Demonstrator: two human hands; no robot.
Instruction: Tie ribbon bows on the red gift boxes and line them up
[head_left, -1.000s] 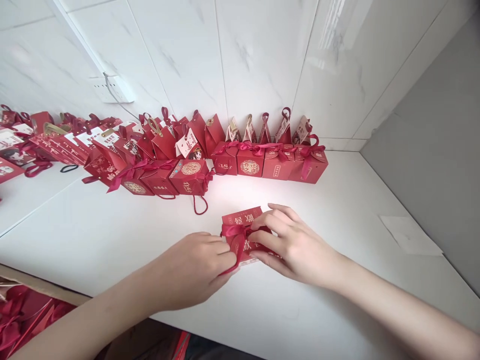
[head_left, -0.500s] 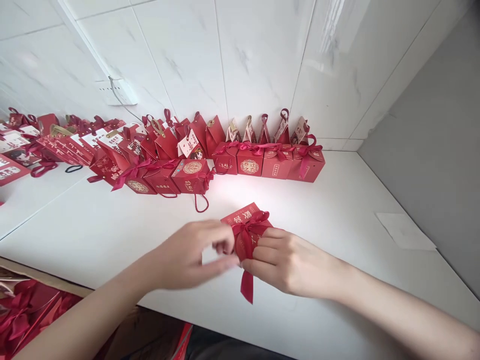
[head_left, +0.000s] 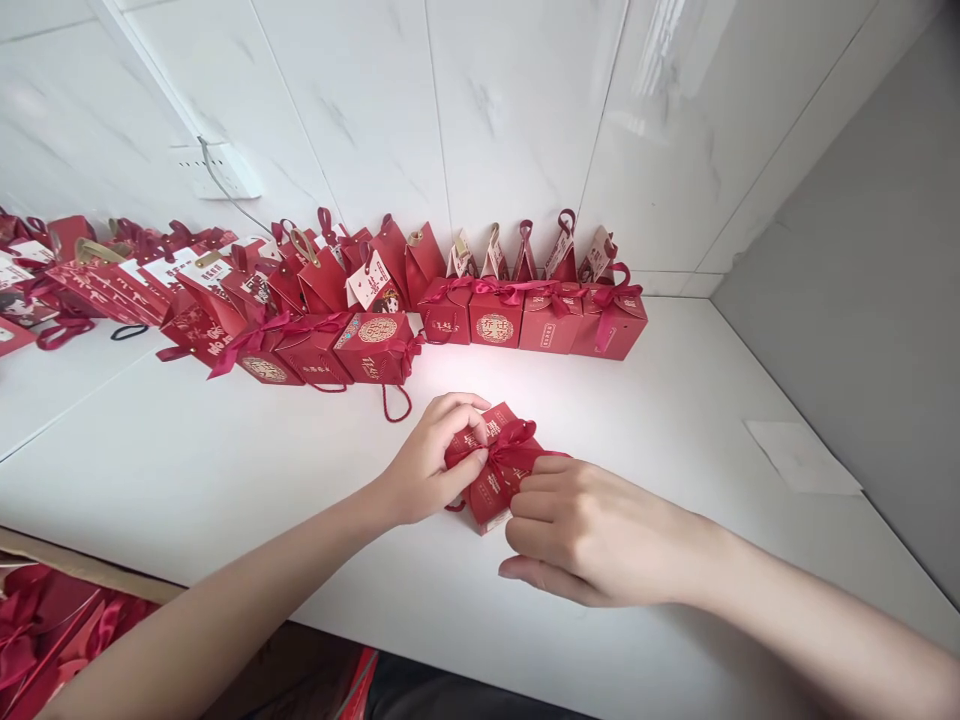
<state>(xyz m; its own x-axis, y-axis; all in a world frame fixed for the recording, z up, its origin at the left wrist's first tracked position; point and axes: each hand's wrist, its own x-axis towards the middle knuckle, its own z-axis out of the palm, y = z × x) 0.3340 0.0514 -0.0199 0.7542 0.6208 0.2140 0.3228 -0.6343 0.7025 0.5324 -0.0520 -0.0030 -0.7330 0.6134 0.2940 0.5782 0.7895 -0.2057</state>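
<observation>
A small red gift box (head_left: 491, 495) with pale printing sits on the white tabletop, a dark red ribbon bow (head_left: 512, 446) tied on it. At the box's upper left, my left hand (head_left: 444, 455) pinches the ribbon beside the knot between thumb and fingers. My right hand (head_left: 574, 530) lies against the box's right side, its fingers curled over the ribbon on that side; the fingertips are hidden beneath the hand. A dark red cord loop pokes out at the box's lower left.
Red boxes with bows (head_left: 551, 318) stand in a row at the back, with more red boxes (head_left: 270, 360) to the left. A white paper (head_left: 802, 457) lies at the right. Red ribboned items (head_left: 45, 620) fill a carton at the lower left.
My left hand has moved up to the bow and closed on the ribbon. My right hand's thumb has come away from the ribbon's lower end, and the hanging tail no longer shows below the box.
</observation>
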